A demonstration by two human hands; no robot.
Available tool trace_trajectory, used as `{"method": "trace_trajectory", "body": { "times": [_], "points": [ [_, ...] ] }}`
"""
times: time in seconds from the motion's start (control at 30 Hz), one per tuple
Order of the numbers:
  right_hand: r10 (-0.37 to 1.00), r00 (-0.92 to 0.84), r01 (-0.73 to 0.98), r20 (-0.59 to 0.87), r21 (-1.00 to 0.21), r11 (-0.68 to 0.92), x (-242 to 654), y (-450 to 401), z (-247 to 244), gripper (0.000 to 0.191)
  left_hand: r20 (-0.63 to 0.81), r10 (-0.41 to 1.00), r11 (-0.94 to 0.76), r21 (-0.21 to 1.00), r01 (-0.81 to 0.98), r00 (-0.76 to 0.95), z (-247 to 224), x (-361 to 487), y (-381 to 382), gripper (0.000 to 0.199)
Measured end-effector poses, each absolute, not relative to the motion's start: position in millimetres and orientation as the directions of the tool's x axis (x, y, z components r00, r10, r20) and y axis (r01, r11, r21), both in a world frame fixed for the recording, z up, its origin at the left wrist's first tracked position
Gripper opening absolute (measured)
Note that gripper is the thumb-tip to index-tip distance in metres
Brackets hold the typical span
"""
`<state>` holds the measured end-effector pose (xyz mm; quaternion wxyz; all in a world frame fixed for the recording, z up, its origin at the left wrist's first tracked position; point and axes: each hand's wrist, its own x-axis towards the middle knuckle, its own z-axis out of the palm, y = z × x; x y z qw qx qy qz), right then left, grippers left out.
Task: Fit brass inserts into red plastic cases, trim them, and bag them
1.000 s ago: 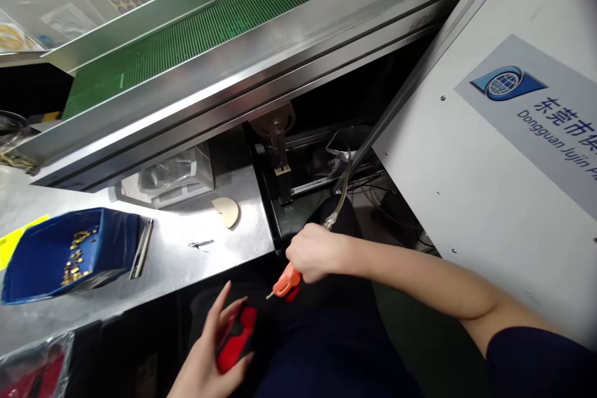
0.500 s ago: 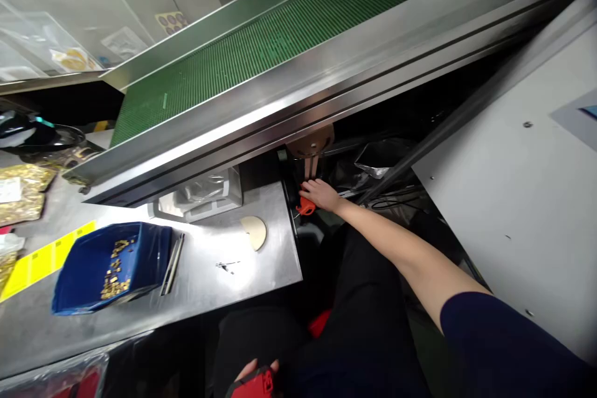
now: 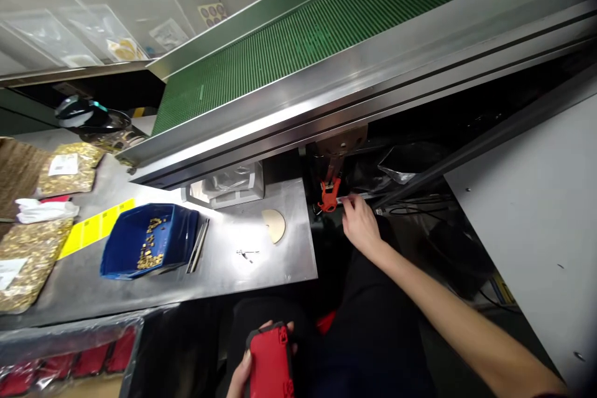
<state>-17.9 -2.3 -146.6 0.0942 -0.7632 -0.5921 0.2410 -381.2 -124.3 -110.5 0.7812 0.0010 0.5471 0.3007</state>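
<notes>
My left hand (image 3: 240, 374) is wrapped around a red plastic case (image 3: 269, 362) with black edges, low over my lap. To the right of the table, below the conveyor, an orange tool (image 3: 329, 195) hangs under a bracket; its exact kind is unclear. My right hand (image 3: 361, 224) is just right of that tool, apart from its orange body, with the fingers curled and their tips drawn together. Whatever lies between those fingertips, if anything, is too small to make out.
A green ribbed conveyor (image 3: 280, 50) with metal sides slants overhead. On the steel table (image 3: 280, 267) stand a blue bin (image 3: 116, 242) with small gold-coloured pieces and a grey tray (image 3: 237, 196). Bags of gold-coloured pieces (image 3: 35, 261) lie left. A white panel (image 3: 536, 199) borders the right.
My right hand has come away from the orange tool, toward the right and slightly down. My left hand has raised the red case further into view. The camera view has shifted left.
</notes>
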Motion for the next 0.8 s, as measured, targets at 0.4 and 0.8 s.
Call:
{"method": "trace_trajectory", "body": {
  "times": [0.4, 0.8],
  "points": [
    [0.842, -0.091, 0.066, -0.532, -0.847, -0.528, -154.8, -116.2, -108.1, 0.054, -0.447, 0.885, 0.443, 0.894, 0.064, 0.13, -106.3, -327.2, -76.8, 0.063],
    [0.858, 0.275, 0.715, -0.433, -0.505, -0.484, -131.7, -34.8, -92.5, 0.058, -0.032, 0.985, 0.129, 0.795, 0.592, -0.171, -71.4, -316.6, 181.6, 0.033]
  ]
}}
